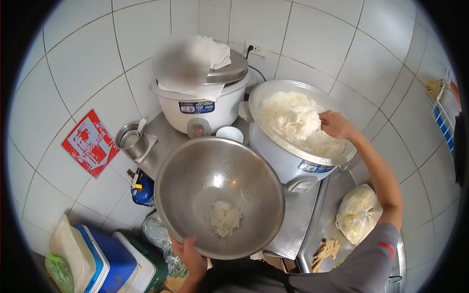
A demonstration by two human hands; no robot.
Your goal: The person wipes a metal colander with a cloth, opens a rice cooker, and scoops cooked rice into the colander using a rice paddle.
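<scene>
My left hand (188,256) grips the near-left rim of a large steel colander (176,195), which I hold tilted. A small clump of cooked rice (225,219) lies on its perforated bottom. My right hand (337,124) is inside the uncovered rice cooker (273,158), at the right side of a heap of white rice (293,115). Its fingers are curled against the rice. Whatever they grip, if anything, is hidden in the heap. A small white bowl (229,133) sits between this cooker and the colander.
A second rice cooker (168,105), lidded and cloth-topped, stands at the back left. Beside it is a steel pot (132,141) with a utensil. A tied plastic bag (359,215) lies on the right in a steel sink (317,215). Cooler boxes (115,263) stand lower left.
</scene>
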